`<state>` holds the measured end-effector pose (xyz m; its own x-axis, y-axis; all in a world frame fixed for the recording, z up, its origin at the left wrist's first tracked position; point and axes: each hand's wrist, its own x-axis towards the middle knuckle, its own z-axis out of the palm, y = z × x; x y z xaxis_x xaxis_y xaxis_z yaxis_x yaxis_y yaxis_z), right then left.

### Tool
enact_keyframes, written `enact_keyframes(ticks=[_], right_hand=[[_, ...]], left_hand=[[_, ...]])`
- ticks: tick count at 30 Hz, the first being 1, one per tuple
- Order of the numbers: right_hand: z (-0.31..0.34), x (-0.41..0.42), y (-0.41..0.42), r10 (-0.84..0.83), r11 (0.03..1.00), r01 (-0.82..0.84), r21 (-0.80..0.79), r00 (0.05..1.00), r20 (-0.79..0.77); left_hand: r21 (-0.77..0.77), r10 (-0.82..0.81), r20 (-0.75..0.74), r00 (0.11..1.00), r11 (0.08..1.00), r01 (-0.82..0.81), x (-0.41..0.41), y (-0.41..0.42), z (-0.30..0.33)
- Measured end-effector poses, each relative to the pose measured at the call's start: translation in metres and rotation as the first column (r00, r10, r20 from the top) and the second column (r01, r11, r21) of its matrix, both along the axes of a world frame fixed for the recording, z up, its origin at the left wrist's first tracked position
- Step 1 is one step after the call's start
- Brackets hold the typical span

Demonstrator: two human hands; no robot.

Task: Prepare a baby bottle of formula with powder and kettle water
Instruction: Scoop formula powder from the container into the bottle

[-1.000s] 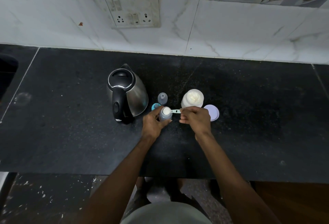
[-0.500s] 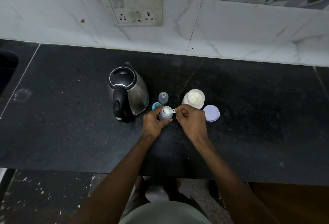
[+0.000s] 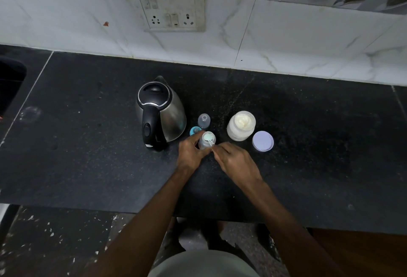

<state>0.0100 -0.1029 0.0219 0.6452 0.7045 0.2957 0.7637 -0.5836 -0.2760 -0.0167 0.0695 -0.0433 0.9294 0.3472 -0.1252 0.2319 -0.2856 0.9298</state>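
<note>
— Two hands on the job, both mid-bench, well in from its front edge. Your left hand [image 3: 191, 153] is curled round the baby bottle [image 3: 206, 142], which stands upright on the black bench [image 3: 88, 155].

— And my right?

— Your right hand [image 3: 234, 162] pinches the handle of the scoop [image 3: 208, 138]. Its pale bowl sits right over the bottle's open mouth, so the bottle lies just past your right fingertips and inside your left grip.

— Is the powder out of the scoop?

— You can't tell from this angle; the bowl is too small and blurred.

— Where is the rest?

— Your kettle [image 3: 159, 112] stands just left of the bottle, handle toward you and lid down. The blue teat ring [image 3: 194, 131] lies between kettle and bottle, partly behind your left fingers. A clear cap [image 3: 204, 120] stands just behind the bottle, toward the wall. The open powder jar [image 3: 241, 125] is to the bottle's right, near but apart, and its pale lid [image 3: 262, 141] lies flat just beside the jar, on the jar's right.
</note>
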Motion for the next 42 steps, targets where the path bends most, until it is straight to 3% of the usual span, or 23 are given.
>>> enact_keyframes(ticks=[16,42], right_hand=[[-0.006,-0.010,-0.006,0.062,0.998,-0.058,-0.032,0.990,0.126],[-0.012,-0.009,-0.012,0.077,0.995,-0.063,-0.081,0.982,0.170]], left_hand=[[-0.012,0.002,-0.022,1.000,1.000,-0.002,0.000,-0.001,0.002],[0.009,-0.001,-0.053,0.999,1.000,0.002,0.000,-0.001,0.003]])
